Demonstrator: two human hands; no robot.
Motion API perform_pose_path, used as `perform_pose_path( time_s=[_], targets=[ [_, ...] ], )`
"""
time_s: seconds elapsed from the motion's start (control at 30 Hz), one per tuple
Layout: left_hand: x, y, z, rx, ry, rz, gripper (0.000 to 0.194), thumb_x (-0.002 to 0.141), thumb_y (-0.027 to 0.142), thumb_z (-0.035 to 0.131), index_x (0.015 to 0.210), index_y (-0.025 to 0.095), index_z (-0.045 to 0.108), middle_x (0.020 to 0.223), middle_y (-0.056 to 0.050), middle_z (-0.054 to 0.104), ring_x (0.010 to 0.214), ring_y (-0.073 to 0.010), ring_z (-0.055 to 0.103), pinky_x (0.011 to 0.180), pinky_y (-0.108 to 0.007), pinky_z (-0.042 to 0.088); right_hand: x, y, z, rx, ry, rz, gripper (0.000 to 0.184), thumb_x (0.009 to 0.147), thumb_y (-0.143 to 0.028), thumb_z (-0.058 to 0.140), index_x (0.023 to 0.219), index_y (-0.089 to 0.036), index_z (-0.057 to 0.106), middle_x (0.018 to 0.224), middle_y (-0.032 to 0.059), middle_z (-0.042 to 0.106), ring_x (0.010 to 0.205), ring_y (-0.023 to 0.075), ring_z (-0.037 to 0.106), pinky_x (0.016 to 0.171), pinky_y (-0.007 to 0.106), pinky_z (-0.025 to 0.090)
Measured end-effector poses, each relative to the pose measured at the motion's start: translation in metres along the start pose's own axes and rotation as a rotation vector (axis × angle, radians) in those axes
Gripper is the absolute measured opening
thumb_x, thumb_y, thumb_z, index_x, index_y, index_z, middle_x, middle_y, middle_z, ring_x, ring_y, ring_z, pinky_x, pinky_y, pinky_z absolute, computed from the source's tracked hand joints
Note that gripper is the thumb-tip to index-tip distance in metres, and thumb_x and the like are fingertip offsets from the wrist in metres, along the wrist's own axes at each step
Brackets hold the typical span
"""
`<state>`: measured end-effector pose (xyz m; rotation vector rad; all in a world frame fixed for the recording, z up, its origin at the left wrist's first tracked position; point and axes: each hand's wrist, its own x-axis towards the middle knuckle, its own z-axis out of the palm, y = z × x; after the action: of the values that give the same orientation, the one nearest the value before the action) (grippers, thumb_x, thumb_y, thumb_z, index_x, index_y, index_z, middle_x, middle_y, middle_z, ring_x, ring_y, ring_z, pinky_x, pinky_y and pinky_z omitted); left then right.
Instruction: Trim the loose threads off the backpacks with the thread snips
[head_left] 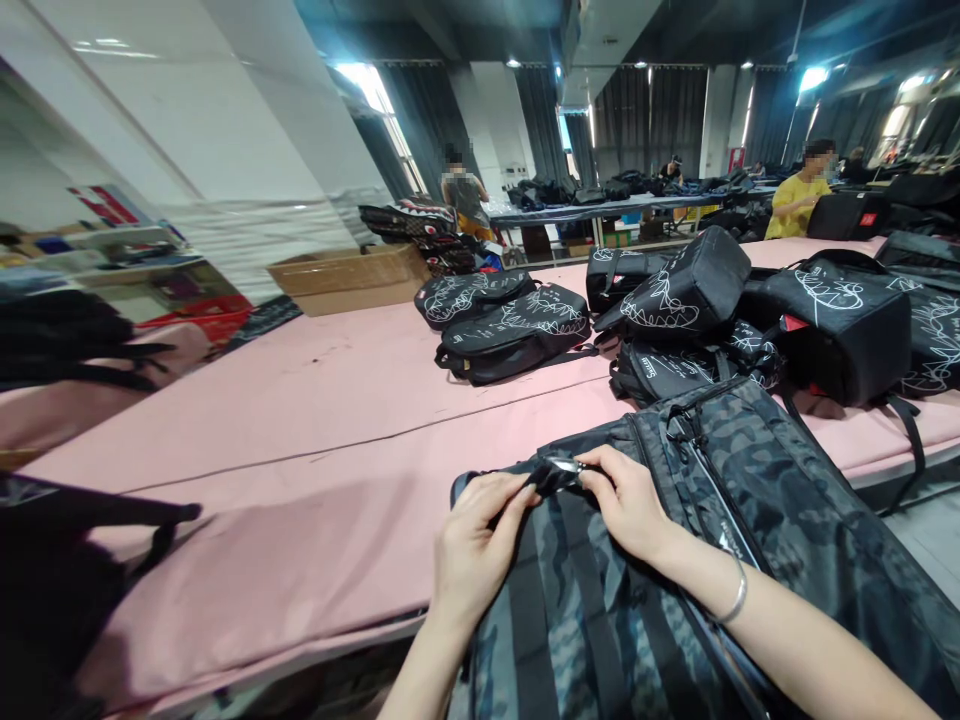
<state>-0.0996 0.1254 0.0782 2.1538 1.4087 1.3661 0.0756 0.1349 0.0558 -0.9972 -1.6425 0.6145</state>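
A dark camouflage backpack [780, 480] lies in front of me at the table's edge, with straps running down its near panel and a zipper across it. My left hand [480, 540] is closed at its top edge, pinching a piece of black strap [546, 478]. Close beside it, my right hand [622, 495] is closed on a small shiny metal tool [564, 465], which looks like thread snips. The tool's tip points left and touches or nearly touches the strap; the fingers hide the rest of it.
Several black backpacks with white scribble prints [517, 330] are spread along the pink-covered table [322, 400]. A cardboard box [352, 278] stands at its far left end. Dark bags sit at the left edge. People work farther back, one in a yellow shirt [796, 200].
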Motion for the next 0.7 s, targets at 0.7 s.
perform_pose_path(
  time_s=[0.7],
  targets=[
    [0.006, 0.001, -0.001, -0.055, -0.179, -0.174, 0.02, 0.075, 0.037, 0.055, 0.075, 0.019, 0.064, 0.084, -0.005, 0.066, 0.084, -0.0203, 0.059, 0.08, -0.033, 0.045, 0.0, 0.003, 0.018, 0.348, -0.11, 0.303, 0.018, 0.077, -0.033, 0.055, 0.07, -0.016, 0.056, 0.063, -0.0036, 0.051, 0.059, 0.0099, 0.045, 0.057, 0.022, 0.036]
  ],
)
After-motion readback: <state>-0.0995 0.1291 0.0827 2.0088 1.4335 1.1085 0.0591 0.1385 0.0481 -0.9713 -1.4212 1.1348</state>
